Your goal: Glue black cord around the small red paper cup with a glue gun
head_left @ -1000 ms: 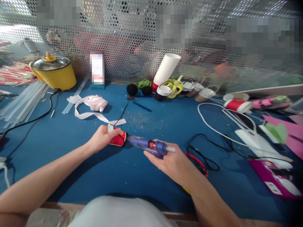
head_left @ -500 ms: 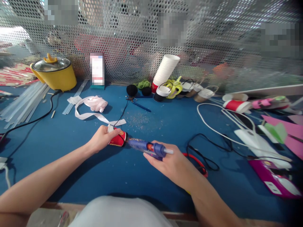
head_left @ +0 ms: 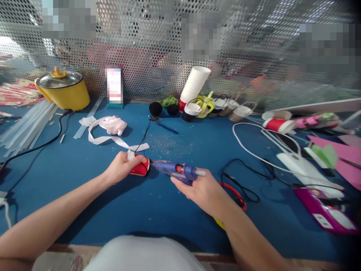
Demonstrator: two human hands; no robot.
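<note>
My left hand [head_left: 121, 168] grips a small red paper cup [head_left: 140, 168] lying on its side, its white end toward my palm. A black cord [head_left: 146, 132] runs from the cup back to a black yarn ball [head_left: 155, 108]. Wrapped round the handle of a blue hot glue gun [head_left: 172, 169] is my right hand [head_left: 201, 188]. The gun's nozzle points left at the cup's dark end, touching it or very close. A clear glue stick [head_left: 200, 173] sticks out of the gun's rear. Just behind the cup lies white ribbon [head_left: 118, 141].
At the back left stands a yellow electric pot [head_left: 66, 90], beside clear glue sticks [head_left: 26, 126]. A phone [head_left: 114, 86], stacked white cups [head_left: 196, 82] and small handled cups [head_left: 191, 111] line the mesh partition. Cables and a purple box [head_left: 318, 210] lie right.
The glue gun's front has risen slightly and its nozzle sits a little higher at the cup's end. Both hands keep their holds. The whole view has shifted a little.
</note>
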